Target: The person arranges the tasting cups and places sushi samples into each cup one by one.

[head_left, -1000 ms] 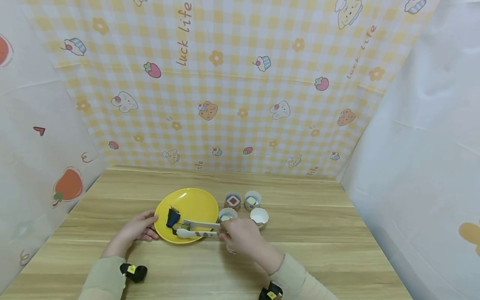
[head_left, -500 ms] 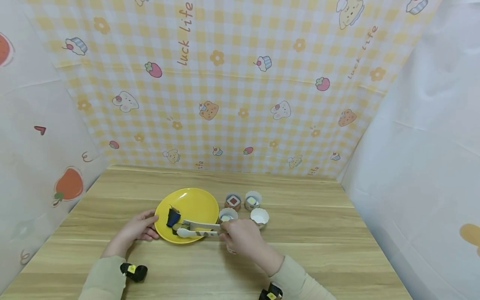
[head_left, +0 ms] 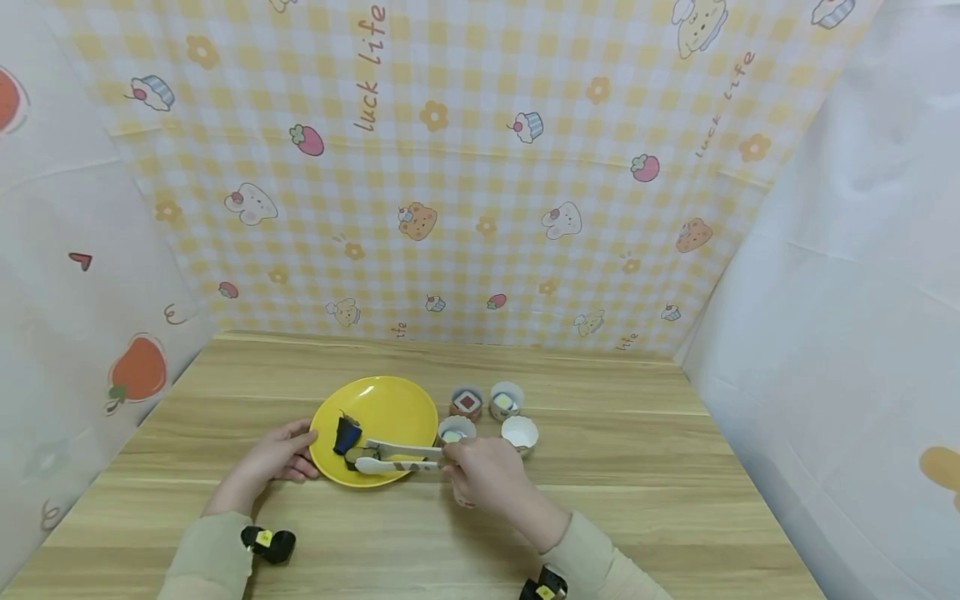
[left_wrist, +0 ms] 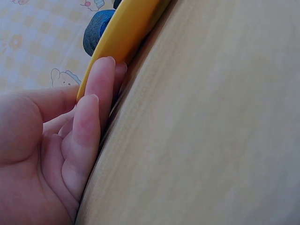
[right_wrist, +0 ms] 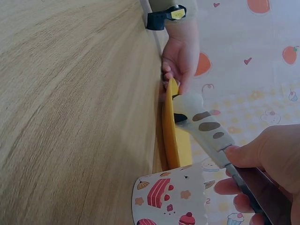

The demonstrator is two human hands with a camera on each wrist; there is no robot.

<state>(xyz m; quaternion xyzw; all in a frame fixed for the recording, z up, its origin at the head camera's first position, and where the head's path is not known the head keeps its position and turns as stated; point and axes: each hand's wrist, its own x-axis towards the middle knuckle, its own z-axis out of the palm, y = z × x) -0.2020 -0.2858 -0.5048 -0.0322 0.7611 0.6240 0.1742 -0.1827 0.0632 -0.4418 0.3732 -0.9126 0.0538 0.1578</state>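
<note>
My left hand (head_left: 276, 454) pinches the left rim of a yellow plate (head_left: 405, 408); the left wrist view shows the thumb above the rim and fingers beneath. With my right hand (head_left: 487, 471) I grip white tongs (head_left: 378, 466) with brown spots. The tong ends lie over the plate, around a dark greenish piece (head_left: 362, 455); whether they squeeze it cannot be told. Beside it sits a dark blue, roll-shaped piece (head_left: 347, 435), whose end also shows as a round dark piece (left_wrist: 96, 32) past the rim in the left wrist view.
Right of the plate stand several paper cups: one with a red-centred square piece (head_left: 467, 402), one with a yellow-centred piece (head_left: 505, 402), a white-lined cup (head_left: 519, 431) and a cup (head_left: 457, 431) near my right hand. A cake-print cup (right_wrist: 176, 197) shows close in the right wrist view.
The tongs have shifted very slightly, with more of the yellow plate showing between their arms. Left hand, plate and cups stay in place.
</note>
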